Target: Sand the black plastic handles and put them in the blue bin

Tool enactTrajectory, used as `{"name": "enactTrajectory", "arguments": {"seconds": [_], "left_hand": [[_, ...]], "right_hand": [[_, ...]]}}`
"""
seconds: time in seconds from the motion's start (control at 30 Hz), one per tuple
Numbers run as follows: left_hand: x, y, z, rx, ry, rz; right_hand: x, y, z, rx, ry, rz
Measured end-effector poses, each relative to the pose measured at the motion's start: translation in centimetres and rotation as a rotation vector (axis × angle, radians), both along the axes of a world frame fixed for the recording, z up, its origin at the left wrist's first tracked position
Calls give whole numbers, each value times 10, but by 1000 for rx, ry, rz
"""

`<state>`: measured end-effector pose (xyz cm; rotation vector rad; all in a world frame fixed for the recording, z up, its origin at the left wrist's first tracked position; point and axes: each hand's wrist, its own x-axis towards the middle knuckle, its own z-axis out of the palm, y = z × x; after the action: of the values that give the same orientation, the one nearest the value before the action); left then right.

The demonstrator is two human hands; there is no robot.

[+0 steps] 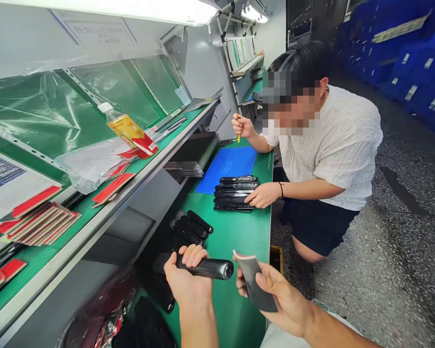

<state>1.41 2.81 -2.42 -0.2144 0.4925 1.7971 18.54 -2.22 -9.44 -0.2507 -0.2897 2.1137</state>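
Note:
My left hand (194, 270) is wrapped round a glossy black cylindrical part (217, 268), whose rounded end points right. To its right, my right hand (279, 295) grips a curved dark grey pad (255, 285) with a pale pinkish edge along its top. The pad and the black part are a small gap apart, above the green bench top (223, 241). Beyond my left hand lies a loose pile of black parts (190, 229).
Across the bench a seated person (340, 140) touches a row of black parts (235, 193) beside a blue sheet (226, 166). The left shelf holds a bottle (130, 130) and red-edged pads (45, 224). Plastic-wrapped material (101, 309) lies at the lower left.

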Motion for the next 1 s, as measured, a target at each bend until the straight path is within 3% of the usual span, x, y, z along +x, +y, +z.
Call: {"name": "enactTrajectory", "arguments": {"seconds": [0.17, 0.3, 0.37, 0.47, 0.57, 0.7, 0.87, 1.0], "left_hand": [[0, 1, -1, -6, -46, -15], [4, 2, -1, 0, -81, -25], [7, 1, 1, 1, -102, -46], [10, 0, 4, -25, -140, -123], [10, 0, 5, -36, -154, -157], [4, 0, 2, -4, -151, -146], [-9, -3, -4, 59, -100, -149], [-13, -4, -7, 101, -37, -143]], "right_hand": [[-1, -5, 15, -20, -57, -90], [-6, -8, 23, 76, -93, -57], [-9, -2, 17, 108, -206, -64], [-11, 16, -1, 34, -440, -192], [-10, 25, -11, -35, -490, -269], [-6, 22, -5, 122, -476, -158], [-2, 27, -3, 54, -562, -257], [-1, 29, -4, 205, -560, -176]]}}
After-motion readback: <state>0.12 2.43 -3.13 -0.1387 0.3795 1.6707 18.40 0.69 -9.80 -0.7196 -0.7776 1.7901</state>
